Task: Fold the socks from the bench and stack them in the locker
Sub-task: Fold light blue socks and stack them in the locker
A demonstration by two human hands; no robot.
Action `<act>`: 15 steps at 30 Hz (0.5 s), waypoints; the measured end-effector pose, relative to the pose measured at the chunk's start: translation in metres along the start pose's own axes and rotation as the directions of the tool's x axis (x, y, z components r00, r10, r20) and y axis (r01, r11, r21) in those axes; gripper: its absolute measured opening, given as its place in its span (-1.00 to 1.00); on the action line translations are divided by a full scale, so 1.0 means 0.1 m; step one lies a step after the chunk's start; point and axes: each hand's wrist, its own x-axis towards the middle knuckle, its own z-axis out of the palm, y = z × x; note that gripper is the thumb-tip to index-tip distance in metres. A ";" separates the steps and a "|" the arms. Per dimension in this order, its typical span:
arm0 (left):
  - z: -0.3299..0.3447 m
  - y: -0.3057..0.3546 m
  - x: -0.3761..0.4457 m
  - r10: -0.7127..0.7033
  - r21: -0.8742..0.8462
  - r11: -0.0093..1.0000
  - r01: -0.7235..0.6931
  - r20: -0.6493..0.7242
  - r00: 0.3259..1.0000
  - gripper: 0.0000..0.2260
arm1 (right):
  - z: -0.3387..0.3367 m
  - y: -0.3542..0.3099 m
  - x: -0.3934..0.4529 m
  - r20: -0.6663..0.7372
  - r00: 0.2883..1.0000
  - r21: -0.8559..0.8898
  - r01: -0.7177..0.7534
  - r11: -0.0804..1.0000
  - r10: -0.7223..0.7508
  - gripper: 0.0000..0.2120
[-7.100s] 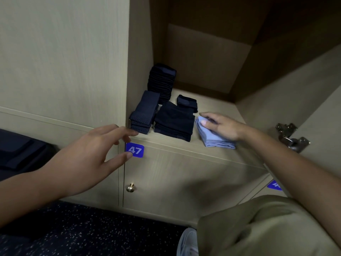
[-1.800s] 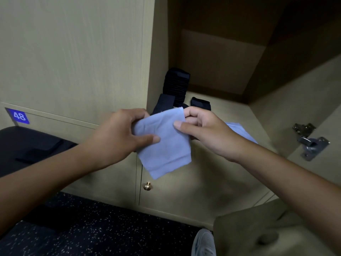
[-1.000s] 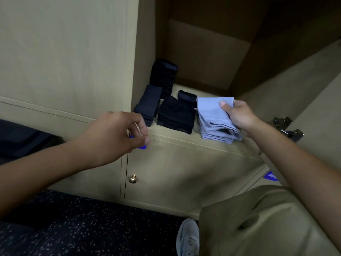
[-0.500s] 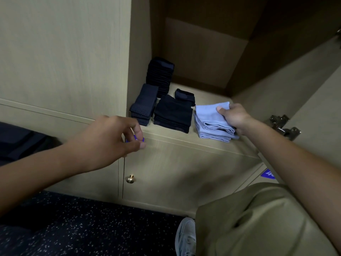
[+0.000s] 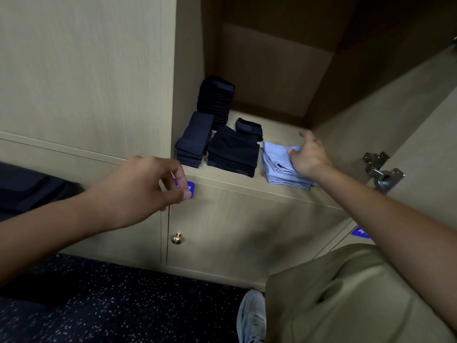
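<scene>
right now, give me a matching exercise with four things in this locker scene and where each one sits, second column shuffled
Things:
1. light blue socks
2. tallest dark sock stack
3. brass knob
4. metal hinge

Places:
a. lower door
b. on the open door, far right
c. back left of the locker
d. under the right hand

Pairs: 1-d, 2-c, 3-a, 4-b

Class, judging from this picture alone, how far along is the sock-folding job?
Done: dark sock stacks and a light blue stack sit in the locker. In hand: the right hand touches the blue stack; the left hand holds nothing. Left: unclear, since the bench is out of view.
</scene>
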 end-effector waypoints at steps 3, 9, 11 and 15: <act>-0.02 -0.01 -0.01 -0.011 0.018 1.000 0.011 0.010 1.000 -0.89 | 0.05 0.02 0.00 0.062 0.996 0.027 -0.066 0.997 0.064 -0.55; -0.06 0.00 -0.04 -0.022 0.057 0.998 0.021 0.017 1.000 -0.89 | 0.02 -0.02 -0.02 0.065 0.986 0.068 -0.156 0.985 0.152 -0.57; -0.09 -0.01 -0.06 -0.028 0.078 0.997 0.026 0.016 0.999 -0.89 | -0.03 -0.11 -0.08 0.023 0.986 0.070 -0.164 0.984 0.163 -0.55; -0.17 -0.09 -0.10 -0.038 0.063 0.997 0.037 0.010 0.999 -0.89 | -0.22 -0.41 -0.37 -0.036 0.998 0.091 -0.046 0.995 0.050 -0.51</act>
